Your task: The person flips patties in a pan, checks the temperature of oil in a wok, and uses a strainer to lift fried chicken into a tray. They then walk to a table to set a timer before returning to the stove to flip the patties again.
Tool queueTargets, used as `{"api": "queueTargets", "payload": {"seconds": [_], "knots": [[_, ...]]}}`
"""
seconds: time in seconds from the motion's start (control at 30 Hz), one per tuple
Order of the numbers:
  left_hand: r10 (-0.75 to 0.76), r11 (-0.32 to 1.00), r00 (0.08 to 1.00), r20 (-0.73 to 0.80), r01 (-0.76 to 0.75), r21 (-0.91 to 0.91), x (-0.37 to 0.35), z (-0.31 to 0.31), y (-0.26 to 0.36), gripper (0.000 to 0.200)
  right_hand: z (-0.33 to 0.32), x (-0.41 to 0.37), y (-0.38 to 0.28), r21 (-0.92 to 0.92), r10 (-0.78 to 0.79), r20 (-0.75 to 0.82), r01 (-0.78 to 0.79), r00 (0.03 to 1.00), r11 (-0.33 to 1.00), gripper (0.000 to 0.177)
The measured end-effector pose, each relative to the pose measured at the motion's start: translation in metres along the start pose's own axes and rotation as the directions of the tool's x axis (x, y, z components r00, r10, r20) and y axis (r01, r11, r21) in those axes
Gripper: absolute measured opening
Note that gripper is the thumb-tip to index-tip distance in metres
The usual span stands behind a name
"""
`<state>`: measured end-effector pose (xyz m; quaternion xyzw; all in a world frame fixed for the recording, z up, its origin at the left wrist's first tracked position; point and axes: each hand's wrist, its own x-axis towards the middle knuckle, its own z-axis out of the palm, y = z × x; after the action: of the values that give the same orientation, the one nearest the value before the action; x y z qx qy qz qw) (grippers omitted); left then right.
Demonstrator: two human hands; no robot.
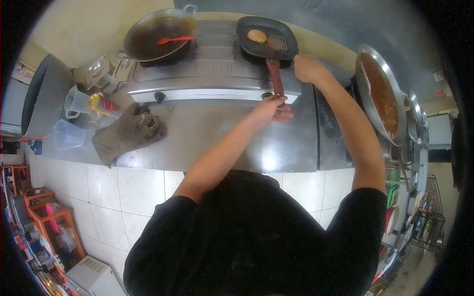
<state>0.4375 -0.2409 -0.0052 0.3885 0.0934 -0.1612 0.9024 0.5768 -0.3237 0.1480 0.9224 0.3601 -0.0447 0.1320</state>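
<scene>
A dark square frying pan (254, 48) sits on the right burner of the gas stove (212, 74). In it are a browned round patty (256, 36) and the slotted head of a turner (277, 43). My left hand (270, 110) is closed around the end of the pan's reddish-brown handle (275, 78), with some fingers showing beneath. Beside the pan's right edge, my right hand (308, 68) is closed in a fist. What it holds, if anything, is hidden; no turner handle can be made out leading to it.
A wok (140, 39) of dark oil with a red utensil (175, 39) stands on the left burner. Left of the stove are a cloth mitt (129, 132), a can (101, 104) and plastic jugs (68, 134). A large pan of brown liquid (379, 93) stands at right.
</scene>
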Motion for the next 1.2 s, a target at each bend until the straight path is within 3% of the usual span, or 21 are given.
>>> {"api": "queueTargets", "payload": {"seconds": [0.07, 0.27, 0.37, 0.57, 0.63, 0.73, 1.13, 1.2], "knots": [[-0.002, 1.000, 1.000, 0.013, 0.002, -0.013, 0.000, -0.001, -0.002, 0.039, 0.005, 0.002, 0.001, -0.003, -0.008, -0.044, 0.008, 0.999, 1.000, 0.022], [0.003, 1.000, 1.000, 0.015, -0.003, 0.004, 0.003, -0.002, -0.004, 0.040, 0.006, 0.009, 0.003, 0.026, 0.038, 0.022, -0.039, 0.999, 0.999, 0.022], [0.013, 0.999, 1.000, 0.029, -0.014, 0.029, 0.002, -0.002, -0.006, 0.047, 0.001, 0.007, 0.001, 0.030, 0.036, 0.148, -0.041, 0.988, 0.999, 0.025], [0.044, 0.999, 0.999, 0.026, -0.044, 0.010, 0.002, -0.003, -0.011, 0.048, 0.012, 0.005, 0.001, 0.087, 0.047, 0.080, -0.054, 0.996, 0.995, 0.026], [0.053, 0.999, 0.998, 0.023, -0.052, -0.008, 0.002, -0.003, -0.013, 0.049, 0.027, 0.010, 0.007, 0.026, 0.003, -0.066, -0.001, 0.998, 1.000, 0.025], [0.062, 0.998, 0.998, 0.024, -0.062, 0.003, -0.001, -0.002, -0.012, 0.050, 0.009, 0.000, -0.004, 0.028, 0.037, 0.020, -0.037, 0.999, 0.999, 0.025], [0.044, 0.999, 0.999, 0.007, -0.044, -0.006, -0.006, 0.001, -0.009, 0.051, 0.019, -0.009, -0.017, 0.070, 0.106, -0.037, -0.104, 0.994, 0.992, 0.027], [0.042, 0.999, 0.999, 0.001, -0.042, 0.002, -0.008, 0.003, -0.009, 0.051, 0.023, 0.013, 0.010, 0.028, 0.077, -0.028, -0.076, 0.997, 0.997, 0.027]]}}
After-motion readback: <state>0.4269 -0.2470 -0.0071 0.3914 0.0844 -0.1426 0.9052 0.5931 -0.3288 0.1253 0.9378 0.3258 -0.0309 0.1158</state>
